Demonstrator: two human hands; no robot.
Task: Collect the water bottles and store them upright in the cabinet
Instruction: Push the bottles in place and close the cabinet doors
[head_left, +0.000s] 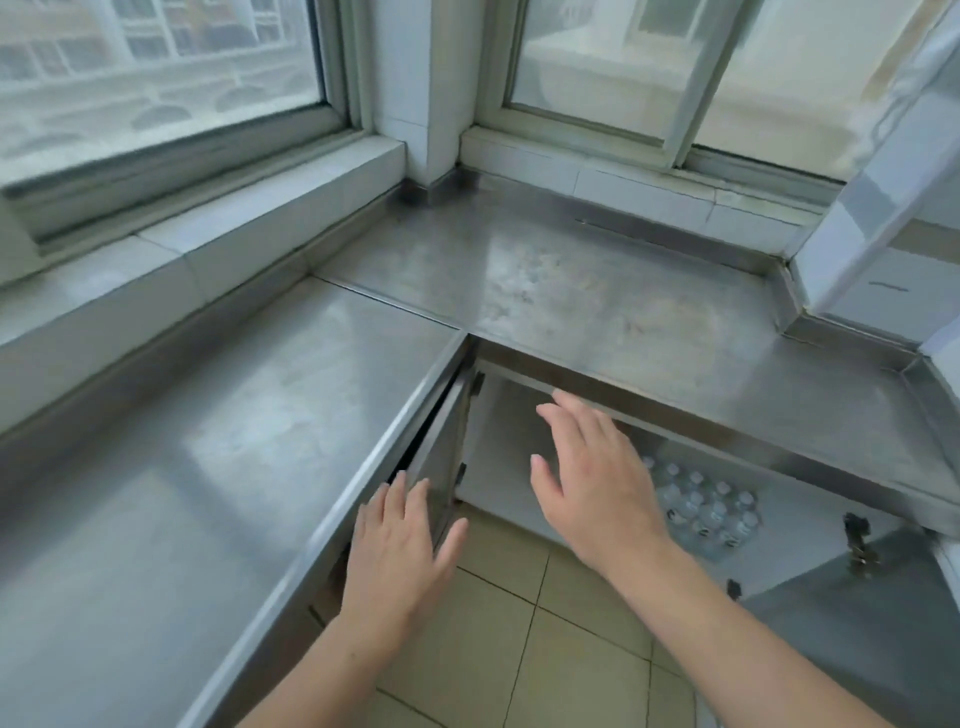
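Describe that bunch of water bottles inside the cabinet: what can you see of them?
The water bottles stand upright in a tight cluster on the pale floor of the open cabinet, under the steel counter. They look like clear plastic with white caps, seen from above; dark bits of label show low on a few. The right hand, fingers spread, hides the cluster's left edge, so the count is unclear. Neither hand visibly touches them.

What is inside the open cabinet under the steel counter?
A group of water bottles stands upright on the cabinet floor, caps up. The right hand covers part of the group, and the counter hides the cabinet's deeper part.
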